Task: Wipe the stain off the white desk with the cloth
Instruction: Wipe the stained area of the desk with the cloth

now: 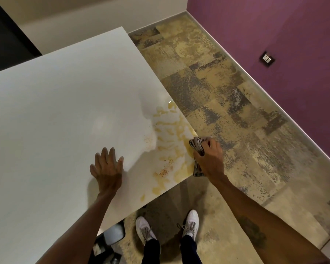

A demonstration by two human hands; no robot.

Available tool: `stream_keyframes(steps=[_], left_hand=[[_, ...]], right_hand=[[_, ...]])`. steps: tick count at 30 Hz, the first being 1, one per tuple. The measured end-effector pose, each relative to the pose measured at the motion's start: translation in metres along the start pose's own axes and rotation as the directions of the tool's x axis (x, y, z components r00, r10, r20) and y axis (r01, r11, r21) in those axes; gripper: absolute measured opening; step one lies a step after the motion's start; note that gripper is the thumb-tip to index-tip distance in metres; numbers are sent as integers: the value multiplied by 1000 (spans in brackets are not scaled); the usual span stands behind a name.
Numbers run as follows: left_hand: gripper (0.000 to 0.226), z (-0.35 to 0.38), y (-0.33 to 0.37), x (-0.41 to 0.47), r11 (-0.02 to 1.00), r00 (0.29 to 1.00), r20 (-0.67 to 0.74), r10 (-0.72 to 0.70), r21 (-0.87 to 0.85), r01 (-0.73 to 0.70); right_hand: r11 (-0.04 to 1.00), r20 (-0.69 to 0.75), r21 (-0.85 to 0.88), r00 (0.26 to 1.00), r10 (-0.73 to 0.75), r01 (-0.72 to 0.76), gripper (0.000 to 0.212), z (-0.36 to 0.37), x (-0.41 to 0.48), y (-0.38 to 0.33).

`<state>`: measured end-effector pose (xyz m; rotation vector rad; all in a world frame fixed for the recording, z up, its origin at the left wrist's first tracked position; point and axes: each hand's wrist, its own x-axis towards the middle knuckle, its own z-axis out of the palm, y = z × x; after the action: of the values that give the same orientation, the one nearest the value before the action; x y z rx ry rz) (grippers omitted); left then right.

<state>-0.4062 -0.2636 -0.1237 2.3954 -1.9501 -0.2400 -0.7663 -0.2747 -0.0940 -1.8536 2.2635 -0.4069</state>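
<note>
A yellow-brown stain (pixel 171 141) is smeared over the near right corner of the white desk (pixel 65 111), running along its right edge. My right hand (pixel 211 155) is shut on a bunched grey-brown cloth (pixel 197 146) right at that edge, with the cloth's lower end hanging past the desk corner. My left hand (pixel 108 169) lies flat on the desk, fingers spread, just left of the stain and holding nothing.
The desk's right and near edges drop to a mottled tan and grey floor (pixel 227 92). My white shoes (pixel 191 222) stand below the desk corner. A purple wall with a socket plate (pixel 267 58) runs along the right. Dark objects (pixel 112 235) sit under the desk.
</note>
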Motion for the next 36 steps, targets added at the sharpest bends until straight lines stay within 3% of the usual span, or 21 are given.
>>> stream_keyframes(steps=[5, 8, 12, 16, 23, 30, 36], left_hand=[[67, 13, 8, 13, 999, 997, 58, 52, -7, -52], [79, 16, 14, 19, 999, 995, 92, 38, -31, -35], [80, 19, 18, 20, 998, 996, 93, -10, -56, 15], [75, 22, 17, 19, 996, 995, 91, -31, -83, 39], [75, 28, 17, 23, 997, 990, 122, -64, -44, 70], [84, 27, 17, 25, 996, 990, 123, -68, -43, 74], [77, 30, 15, 27, 998, 991, 118, -67, -7, 69]], right_hand=[[935, 66, 259, 970, 233, -242, 73, 25, -16, -12], [901, 67, 301, 950, 306, -311, 81, 34, -17, -20], [974, -5, 105, 979, 203, -201, 68, 39, -11, -23], [979, 50, -8, 978, 202, -202, 65, 48, -3, -26], [958, 11, 89, 962, 273, -273, 61, 62, 18, -38], [961, -24, 185, 977, 212, -204, 56, 73, 69, -69], [933, -40, 333, 986, 162, -139, 54, 80, 124, -99]])
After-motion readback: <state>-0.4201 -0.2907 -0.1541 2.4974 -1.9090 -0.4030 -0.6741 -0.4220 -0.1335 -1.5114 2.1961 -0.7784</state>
